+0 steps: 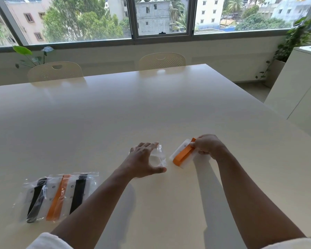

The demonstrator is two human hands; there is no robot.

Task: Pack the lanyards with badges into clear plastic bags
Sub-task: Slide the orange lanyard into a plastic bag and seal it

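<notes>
On the pale table (115,114), near the front middle: left hand (142,162) spread over an empty clear bag (159,155), fingers fairly straight, thumb out, touching rather than gripping. Just beside it, right hand (207,146) with fingers curled, pinching the far end of an orange lanyard (183,155) folded over its white badge (178,151). Off to the left, three packed bags (59,194) overlapping: black, orange, black lanyards inside.

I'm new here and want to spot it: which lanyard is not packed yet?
On the cream table, look near the front edge, right of the empty clear bag. The right hand pinches an orange lanyard on a white badge; unlike the packed three, it is unbagged.
</notes>
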